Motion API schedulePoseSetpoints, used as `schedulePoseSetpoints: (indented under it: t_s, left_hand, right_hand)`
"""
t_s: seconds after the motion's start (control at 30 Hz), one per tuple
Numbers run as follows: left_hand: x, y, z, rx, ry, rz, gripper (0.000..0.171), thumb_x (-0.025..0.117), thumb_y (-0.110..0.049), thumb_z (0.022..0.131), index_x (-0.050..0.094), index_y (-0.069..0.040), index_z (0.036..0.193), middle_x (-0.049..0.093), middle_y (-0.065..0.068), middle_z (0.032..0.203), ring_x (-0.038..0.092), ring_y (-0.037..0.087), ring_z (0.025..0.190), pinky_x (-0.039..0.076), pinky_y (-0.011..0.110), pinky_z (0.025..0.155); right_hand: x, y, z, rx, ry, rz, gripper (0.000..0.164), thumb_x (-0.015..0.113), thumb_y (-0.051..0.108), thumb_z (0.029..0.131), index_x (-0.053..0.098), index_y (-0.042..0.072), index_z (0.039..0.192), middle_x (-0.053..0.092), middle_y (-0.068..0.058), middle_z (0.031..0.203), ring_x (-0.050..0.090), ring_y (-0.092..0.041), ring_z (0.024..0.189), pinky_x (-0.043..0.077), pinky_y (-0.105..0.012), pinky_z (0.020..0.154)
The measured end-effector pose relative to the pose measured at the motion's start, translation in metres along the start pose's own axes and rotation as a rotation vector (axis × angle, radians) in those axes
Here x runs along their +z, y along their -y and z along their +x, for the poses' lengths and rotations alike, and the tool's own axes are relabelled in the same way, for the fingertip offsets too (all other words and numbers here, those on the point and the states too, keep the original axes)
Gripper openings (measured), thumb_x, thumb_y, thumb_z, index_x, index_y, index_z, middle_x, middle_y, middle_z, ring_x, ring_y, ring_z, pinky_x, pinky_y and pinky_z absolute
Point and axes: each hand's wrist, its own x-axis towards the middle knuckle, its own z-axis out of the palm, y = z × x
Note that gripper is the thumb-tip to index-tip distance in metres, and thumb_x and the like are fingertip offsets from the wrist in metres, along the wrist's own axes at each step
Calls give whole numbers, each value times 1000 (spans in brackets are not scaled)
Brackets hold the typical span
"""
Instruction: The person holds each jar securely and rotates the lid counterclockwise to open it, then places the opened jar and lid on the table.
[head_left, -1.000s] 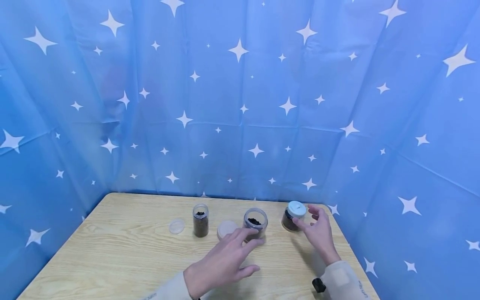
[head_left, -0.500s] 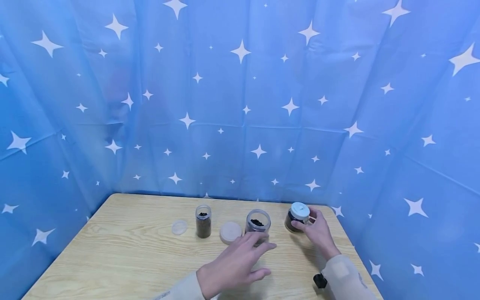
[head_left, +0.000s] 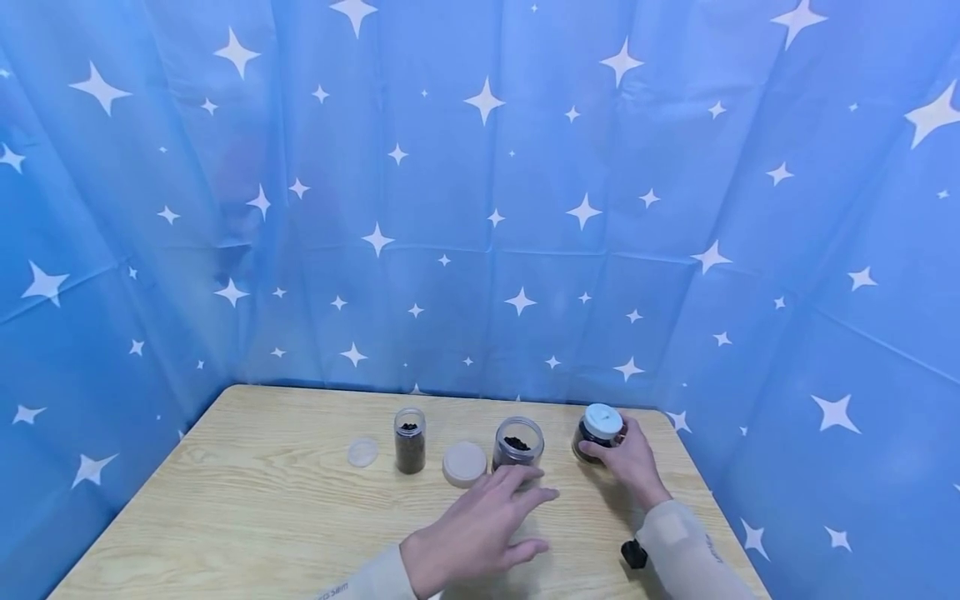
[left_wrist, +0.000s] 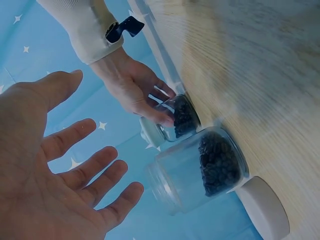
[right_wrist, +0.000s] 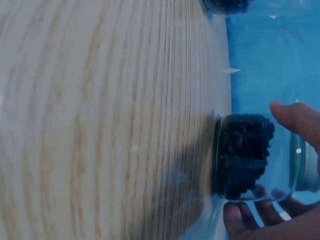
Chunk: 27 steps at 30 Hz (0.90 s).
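Blue-lidded jar (head_left: 591,440): stands upright on the table (head_left: 285,500), near its far right corner; pale blue lid (head_left: 602,419) on, dark filling (right_wrist: 245,155) inside.
Right hand (head_left: 636,471): we see thumb and fingers curled around the glass from opposite sides, below the lid.
Left hand (head_left: 480,529): fingers spread, loosely bent, nothing held; near the wide open jar (head_left: 517,450), apart from it.
Loose lids: beige lid (head_left: 464,463) beside the wide jar, clear lid (head_left: 362,452) beside the slim open jar (head_left: 410,450).
Grip advice: we'd hold the glass evenly, low enough to spare the lid; smooth walls could slip.
Neighbour risk: we'd mind the left fingers, since a sideways brush could tip the wide jar.
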Motion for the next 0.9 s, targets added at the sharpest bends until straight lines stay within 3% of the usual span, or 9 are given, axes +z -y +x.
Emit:
schedulePoseSetpoints:
  t_s: [0.33,0.63,0.9]
  left_hand:
    - [1,0,4,14,-14,-20,60,78,-52,112,66,-24,163,63,7,167,63,23,154,61,42,122]
    - [1,0,8,-1,29,-80,60,75,-53,114,63,-27,166,60,6,171,62,21,156,63,44,120]
    - [-1,1,10,-2,14,-67,62,76,-53,113,62,-27,167,61,7,171,62,22,157,61,46,124]
  right_hand:
    - [2,-4,-6,-32,-59,-79,97,98,39,95,48,-9,164,60,-38,162,60,-58,151,48,-73,128]
    - [6,-2,-19,-52,-75,-98,101,102,41,91,51,-7,164,62,-37,161,61,-57,151,49,-73,127]
    - [3,9,-31,-67,-64,-90,101,103,43,89,53,-2,164,63,-34,162,64,-54,149,53,-72,124]
